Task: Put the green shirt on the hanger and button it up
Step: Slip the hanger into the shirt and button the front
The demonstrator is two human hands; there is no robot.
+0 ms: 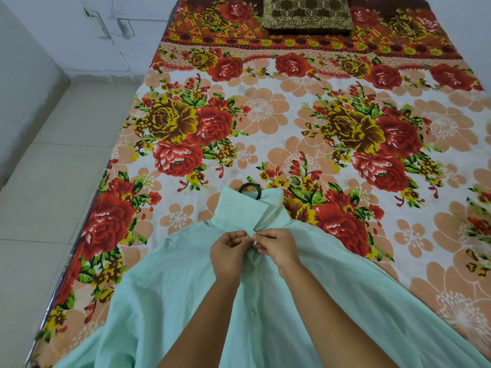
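A pale green shirt (164,288) lies spread front-up on the bed, collar pointing away from me. The black hook of a hanger (249,188) sticks out beyond the collar (247,208); the rest of the hanger is hidden inside the shirt. My left hand (228,254) pinches the left edge of the front opening just below the collar. My right hand (276,249) pinches the right edge against it, fingertips meeting at the top button spot. Farther down the placket a small button (253,312) shows between my forearms.
The bed is covered by a sheet (265,115) with red and yellow flower print. A brown patterned cushion (307,13) lies at the far end. Pale floor tiles (47,181) and a wall run along the bed's left side.
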